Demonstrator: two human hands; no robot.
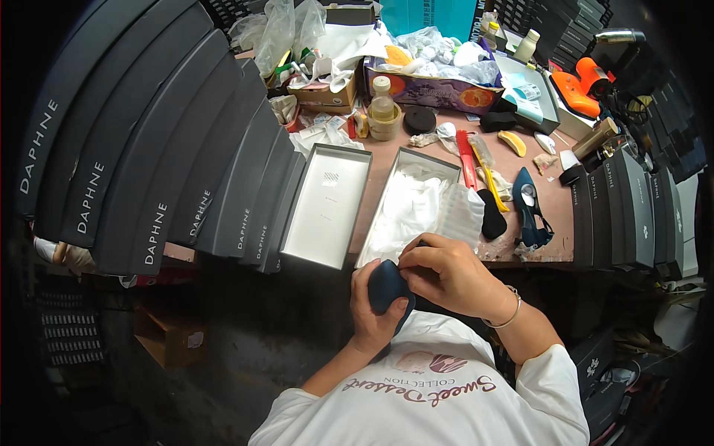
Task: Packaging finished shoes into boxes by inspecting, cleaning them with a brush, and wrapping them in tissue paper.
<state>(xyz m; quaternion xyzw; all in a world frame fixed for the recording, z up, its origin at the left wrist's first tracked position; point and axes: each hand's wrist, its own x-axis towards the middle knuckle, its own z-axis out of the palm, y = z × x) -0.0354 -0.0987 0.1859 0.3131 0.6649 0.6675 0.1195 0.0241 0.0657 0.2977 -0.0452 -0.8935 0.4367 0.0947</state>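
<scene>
Just in front of my white shirt, my left hand (370, 318) wraps round a dark blue shoe (388, 285), thumb on one side and fingers on the other. Against the shoe's right side, my right hand (455, 273) has its fingers pinched together. The part of the shoe between those fingertips is mostly hidden. A matching dark blue shoe (526, 198) with straps lies on the table to the right. Beyond my hands, an uncovered shoe box (393, 172) holds white tissue paper (413, 204). Its lid (327, 215), white inside, lies to the left of it.
Stacked dark shoe boxes (149, 141) rise on the left; more boxes (632, 212) stand at the right. A red brush (466, 157), a yellow-handled brush (492, 178) and a bottle (381, 100) occupy the table. Behind them is a purple carton (439, 93) of plastic wrapping.
</scene>
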